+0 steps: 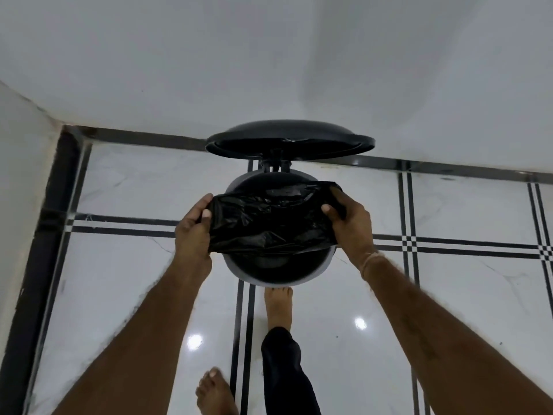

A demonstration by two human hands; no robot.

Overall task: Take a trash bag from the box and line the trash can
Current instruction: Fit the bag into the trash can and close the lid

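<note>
A round pedal trash can with a grey rim and dark inside stands on the floor by the wall. Its black lid is tipped up. Over the can's mouth I hold a crumpled black trash bag stretched between both hands. My left hand grips the bag's left edge, thumb on top. On the bag's right edge, my right hand is closed. The bag covers the middle of the opening; the can's near inside shows below it. No bag box is in view.
My right foot rests at the can's front base, where the pedal would be hidden. My left foot stands further back. A white wall is right behind the can, another wall on the left. White glossy tiles surround it.
</note>
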